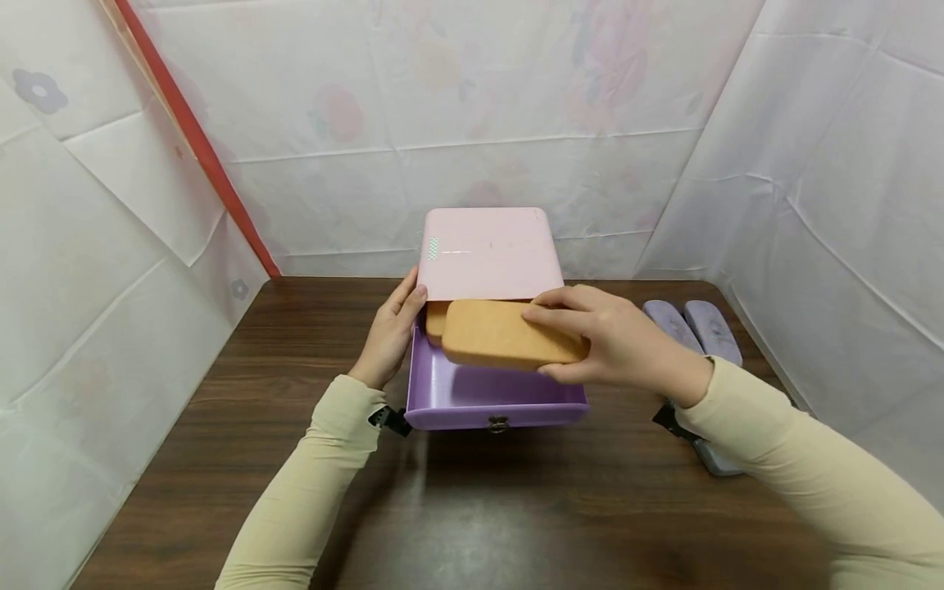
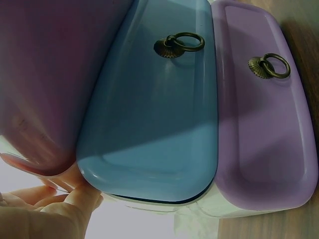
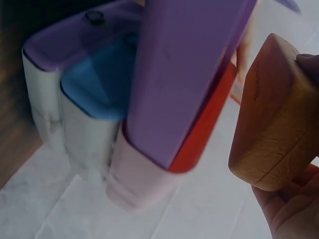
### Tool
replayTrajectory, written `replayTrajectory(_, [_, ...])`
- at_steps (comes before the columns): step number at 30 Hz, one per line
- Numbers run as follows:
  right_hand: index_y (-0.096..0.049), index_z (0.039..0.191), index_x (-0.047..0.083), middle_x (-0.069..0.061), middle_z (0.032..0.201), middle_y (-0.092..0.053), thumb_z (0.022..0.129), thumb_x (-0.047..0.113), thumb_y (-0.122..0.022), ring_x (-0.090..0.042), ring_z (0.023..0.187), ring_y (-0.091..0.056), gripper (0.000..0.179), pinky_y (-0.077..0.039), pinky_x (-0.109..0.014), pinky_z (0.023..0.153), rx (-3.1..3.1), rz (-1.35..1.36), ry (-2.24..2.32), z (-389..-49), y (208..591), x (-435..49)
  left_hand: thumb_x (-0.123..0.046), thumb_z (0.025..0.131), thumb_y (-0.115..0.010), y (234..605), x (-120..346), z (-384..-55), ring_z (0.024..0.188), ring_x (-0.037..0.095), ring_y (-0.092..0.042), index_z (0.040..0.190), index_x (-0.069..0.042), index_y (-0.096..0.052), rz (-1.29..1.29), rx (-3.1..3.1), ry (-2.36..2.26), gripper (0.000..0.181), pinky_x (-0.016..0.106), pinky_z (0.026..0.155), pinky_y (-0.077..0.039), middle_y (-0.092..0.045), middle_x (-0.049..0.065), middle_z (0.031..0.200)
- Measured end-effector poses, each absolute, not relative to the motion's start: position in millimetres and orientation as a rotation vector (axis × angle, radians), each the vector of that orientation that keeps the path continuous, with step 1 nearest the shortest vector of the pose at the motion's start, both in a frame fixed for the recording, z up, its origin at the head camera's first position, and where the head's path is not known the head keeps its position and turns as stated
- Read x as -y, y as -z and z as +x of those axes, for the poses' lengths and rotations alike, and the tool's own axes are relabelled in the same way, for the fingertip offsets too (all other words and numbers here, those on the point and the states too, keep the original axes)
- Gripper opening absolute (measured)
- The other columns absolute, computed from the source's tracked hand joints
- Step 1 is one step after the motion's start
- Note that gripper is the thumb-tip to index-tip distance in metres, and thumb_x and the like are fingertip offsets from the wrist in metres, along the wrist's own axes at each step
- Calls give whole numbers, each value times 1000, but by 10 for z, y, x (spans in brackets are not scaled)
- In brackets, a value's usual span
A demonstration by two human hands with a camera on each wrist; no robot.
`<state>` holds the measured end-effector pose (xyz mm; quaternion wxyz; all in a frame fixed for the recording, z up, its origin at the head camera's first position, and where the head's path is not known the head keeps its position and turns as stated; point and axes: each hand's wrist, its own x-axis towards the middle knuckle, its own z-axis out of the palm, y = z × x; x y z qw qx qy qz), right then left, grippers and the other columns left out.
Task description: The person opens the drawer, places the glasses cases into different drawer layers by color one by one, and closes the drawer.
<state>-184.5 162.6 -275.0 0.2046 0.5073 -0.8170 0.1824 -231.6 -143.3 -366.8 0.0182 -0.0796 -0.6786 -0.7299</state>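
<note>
In the head view, my right hand (image 1: 601,332) pinches a tan glasses case (image 1: 509,332) between thumb and fingers, above the front of a pulled-out purple drawer (image 1: 496,416). The right wrist view shows the seam and embossed side of this glasses case (image 3: 279,114). Part of a second tan case (image 1: 434,322) shows behind it in the drawer, under the edge of the pink cabinet top (image 1: 490,254). My left hand (image 1: 389,332) rests along the cabinet's left side, thumb near the top's front corner. In the left wrist view its fingers (image 2: 82,199) touch the side beside the open drawer.
Below the open drawer are a closed blue drawer (image 2: 154,114) and a closed purple drawer (image 2: 266,114), each with a brass ring pull. Grey cases (image 1: 711,328) lie on the brown table (image 1: 295,393) to the right, partly behind my right arm. Curtained walls stand behind and at both sides.
</note>
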Motion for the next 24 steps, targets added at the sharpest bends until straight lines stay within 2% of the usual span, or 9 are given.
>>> replayTrajectory(12, [-68, 125, 9, -10, 120, -65, 73, 31, -85, -22, 107, -61, 59, -53, -37, 89, 2332, 1504, -462, -1863, 2932, -1476, -36, 103, -48, 3648, 1431, -2284, 148, 14, -25, 157, -22, -25, -248, 2144, 2235, 60, 36, 122, -22, -25, -1, 163])
replayTrajectory(24, [-69, 123, 10, -8, 119, -65, 72, 35, -86, -21, 106, -61, 59, -53, -37, 89, 2343, 1535, -379, -1906, 3034, -1402, -38, 103, -48, 3649, 1435, -2282, 148, 14, -26, 157, -23, -25, -241, 2149, 2234, 60, 36, 122, -24, -26, -1, 162])
